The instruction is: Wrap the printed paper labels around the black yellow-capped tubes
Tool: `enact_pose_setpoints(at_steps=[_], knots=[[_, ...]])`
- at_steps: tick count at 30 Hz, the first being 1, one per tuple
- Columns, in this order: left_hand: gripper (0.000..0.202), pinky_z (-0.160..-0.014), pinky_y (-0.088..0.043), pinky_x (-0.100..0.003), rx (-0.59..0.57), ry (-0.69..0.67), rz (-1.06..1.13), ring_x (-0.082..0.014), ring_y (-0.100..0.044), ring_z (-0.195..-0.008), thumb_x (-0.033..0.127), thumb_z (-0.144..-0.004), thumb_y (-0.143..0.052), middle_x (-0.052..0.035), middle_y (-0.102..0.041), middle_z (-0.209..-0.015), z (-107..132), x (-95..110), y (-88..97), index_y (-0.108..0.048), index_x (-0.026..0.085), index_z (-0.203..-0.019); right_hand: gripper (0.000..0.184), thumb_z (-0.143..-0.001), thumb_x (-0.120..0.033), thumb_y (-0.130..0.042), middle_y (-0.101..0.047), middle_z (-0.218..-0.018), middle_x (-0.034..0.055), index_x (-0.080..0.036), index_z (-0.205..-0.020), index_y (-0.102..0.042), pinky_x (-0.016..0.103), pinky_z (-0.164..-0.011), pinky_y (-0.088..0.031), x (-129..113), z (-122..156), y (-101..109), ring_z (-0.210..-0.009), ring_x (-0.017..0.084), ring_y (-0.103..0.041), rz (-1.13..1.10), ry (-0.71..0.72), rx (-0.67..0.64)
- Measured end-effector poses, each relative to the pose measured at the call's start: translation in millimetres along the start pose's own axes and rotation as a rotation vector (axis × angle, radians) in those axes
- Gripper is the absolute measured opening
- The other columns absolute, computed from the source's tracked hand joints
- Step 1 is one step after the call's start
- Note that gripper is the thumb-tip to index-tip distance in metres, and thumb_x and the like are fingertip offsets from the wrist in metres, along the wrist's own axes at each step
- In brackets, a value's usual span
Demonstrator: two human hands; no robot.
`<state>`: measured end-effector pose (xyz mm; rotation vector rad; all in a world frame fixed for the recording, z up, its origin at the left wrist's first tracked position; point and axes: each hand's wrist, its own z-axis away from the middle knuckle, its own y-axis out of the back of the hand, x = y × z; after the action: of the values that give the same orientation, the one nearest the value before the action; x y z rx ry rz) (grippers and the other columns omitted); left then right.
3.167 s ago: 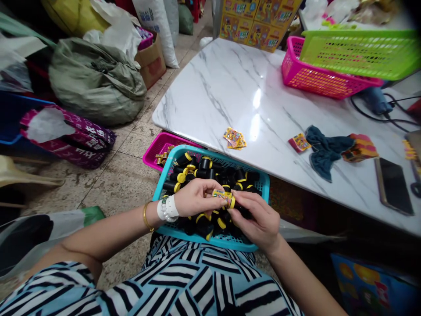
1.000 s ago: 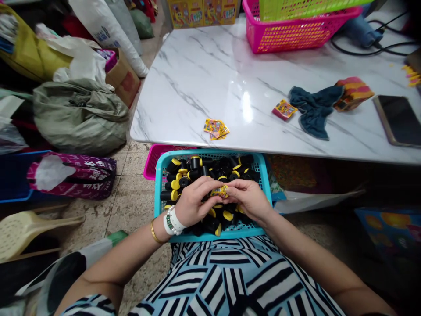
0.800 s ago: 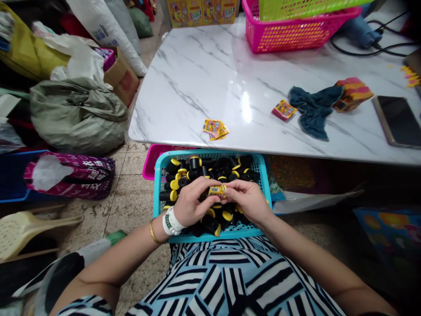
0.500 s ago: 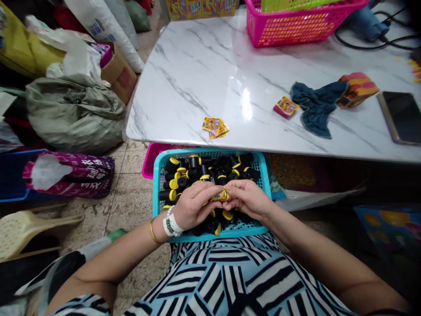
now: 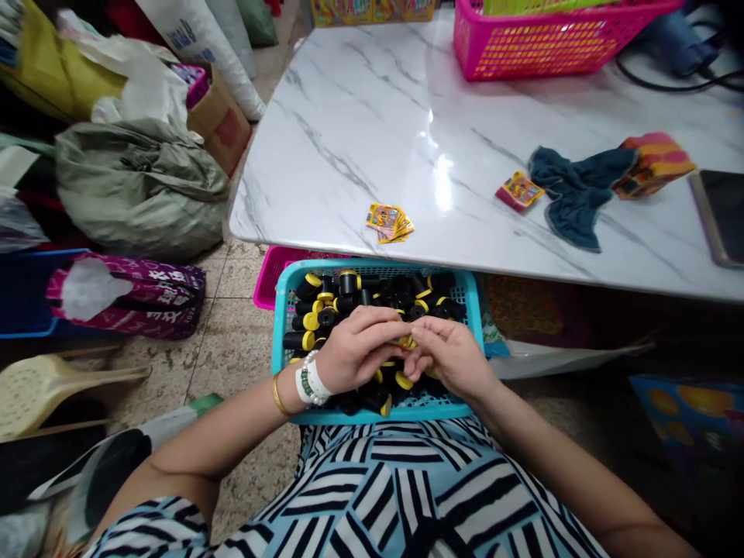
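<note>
Over a turquoise basket (image 5: 279, 318), both my hands meet at a small yellow-printed container (image 5: 408, 341), mostly covered by my fingers. My left hand (image 5: 361, 349) is closed round its left side, fingers laid along the top. The thumb and fingers of my right hand (image 5: 452, 358) pinch its right end. Below, the basket holds many small black canisters (image 5: 296, 341) with yellow lids, lying in a jumble. Just past the basket, a fanned stack of yellow printed labels (image 5: 390, 222) rests near the edge of the marbled table (image 5: 325, 155).
On the table are another stack of labels (image 5: 519, 191), a dark blue cloth (image 5: 578, 186), an orange patterned bundle (image 5: 656, 163), a phone (image 5: 721, 213) and a pink basket (image 5: 535, 54). Sacks (image 5: 139, 186) and a plastic stool (image 5: 40, 395) stand to the left.
The view has shifted slightly, so the table items sit further right. Both hands still hold the small container, and my fingers now cover more of it.
</note>
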<state>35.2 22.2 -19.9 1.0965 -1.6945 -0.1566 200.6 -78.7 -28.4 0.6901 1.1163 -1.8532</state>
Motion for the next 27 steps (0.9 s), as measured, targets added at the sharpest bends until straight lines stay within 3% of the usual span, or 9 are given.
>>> enact_pose_setpoints(at_steps=[3, 7, 11, 14, 16, 20, 23, 25, 27], knots=[[0.036, -0.09, -0.054, -0.04, 0.043, 0.113, 0.084, -0.0228, -0.064, -0.104, 0.029, -0.088, -0.067, -0.0118, -0.068, -0.112, -7, -4, 1.4, -0.061, 0.02, -0.122, 0.04, -0.073, -0.052, -0.078, -0.071, -0.061, 0.0013, -0.015, -0.078, -0.065, 0.019, -0.043, -0.055, -1, -5, 1, -0.045, 0.011, -0.066, -0.076, -0.013, 0.056], [0.031, -0.069, -0.055, -0.029, 0.06, 0.402, 0.155, -0.0161, -0.064, -0.076, 0.038, -0.089, -0.065, -0.0078, -0.068, -0.089, -12, 0, 6.7, -0.065, 0.015, -0.11, 0.036, -0.071, -0.047, -0.081, -0.072, -0.063, 0.001, -0.016, -0.082, -0.066, 0.023, -0.049, -0.06, 0, -5, 0, -0.05, 0.014, -0.07, -0.013, 0.054, 0.099], [0.016, -0.079, -0.055, -0.034, 0.046, 0.202, -0.042, -0.0191, -0.065, -0.09, 0.025, -0.091, -0.062, -0.01, -0.067, -0.097, -5, 4, 3.8, -0.068, 0.015, -0.102, 0.039, -0.07, -0.05, -0.082, -0.071, -0.06, 0.0021, -0.014, -0.074, -0.067, 0.018, -0.042, -0.055, 6, -8, 2, -0.045, 0.012, -0.066, -0.121, -0.087, 0.032], [0.025, -0.084, -0.055, -0.036, 0.078, 0.008, -0.123, -0.0204, -0.064, -0.094, 0.021, -0.088, -0.065, -0.0112, -0.066, -0.103, -2, 6, -2.8, -0.065, 0.016, -0.112, 0.042, -0.072, -0.054, -0.079, -0.07, -0.056, 0.0024, -0.013, -0.074, -0.068, 0.015, -0.039, -0.053, 11, -13, 3, -0.041, 0.01, -0.064, -0.236, -0.194, -0.046], [0.032, -0.086, -0.055, -0.037, 0.083, -0.031, -0.101, -0.0217, -0.063, -0.097, 0.025, -0.085, -0.069, -0.0113, -0.066, -0.105, -2, 7, -4.7, -0.064, 0.017, -0.116, 0.042, -0.075, -0.054, -0.076, -0.068, -0.052, 0.0018, -0.012, -0.078, -0.069, 0.017, -0.04, -0.054, 10, -14, 2, -0.04, 0.011, -0.063, -0.249, -0.207, -0.104], [0.046, -0.081, -0.054, -0.035, 0.14, 0.25, 0.054, -0.0211, -0.063, -0.093, 0.035, -0.086, -0.068, -0.0114, -0.064, -0.106, -5, 9, -0.3, -0.059, 0.016, -0.127, 0.036, -0.077, -0.049, -0.077, -0.071, -0.061, 0.002, -0.014, -0.083, -0.069, 0.02, -0.047, -0.058, 0, -11, 1, -0.048, 0.012, -0.067, -0.165, -0.057, -0.047], [0.045, -0.066, -0.053, -0.028, 0.062, 0.496, 0.269, -0.0158, -0.062, -0.076, 0.037, -0.09, -0.063, -0.0071, -0.065, -0.092, 1, 10, 2.1, -0.055, 0.016, -0.129, 0.033, -0.073, -0.041, -0.082, -0.075, -0.074, 0.0024, -0.016, -0.092, -0.07, 0.023, -0.058, -0.063, -5, -8, 4, -0.06, 0.014, -0.072, -0.066, 0.087, 0.065], [0.042, -0.059, -0.051, -0.025, 0.065, 0.568, 0.317, -0.0138, -0.061, -0.069, 0.036, -0.088, -0.065, -0.0048, -0.065, -0.086, 6, 11, 0.6, -0.056, 0.017, -0.124, 0.034, -0.072, -0.039, -0.083, -0.076, -0.078, 0.0026, -0.017, -0.095, -0.07, 0.027, -0.062, -0.064, -3, -6, 4, -0.062, 0.014, -0.073, -0.015, 0.127, 0.083], [0.041, -0.058, -0.049, -0.024, 0.197, 0.576, 0.203, -0.0131, -0.06, -0.067, 0.033, -0.082, -0.074, -0.0035, -0.064, -0.085, 11, 14, -2.3, -0.058, 0.017, -0.116, 0.034, -0.073, -0.038, -0.082, -0.076, -0.081, 0.0029, -0.017, -0.097, -0.069, 0.028, -0.063, -0.065, 0, -4, 2, -0.063, 0.014, -0.073, 0.008, 0.152, 0.102]])
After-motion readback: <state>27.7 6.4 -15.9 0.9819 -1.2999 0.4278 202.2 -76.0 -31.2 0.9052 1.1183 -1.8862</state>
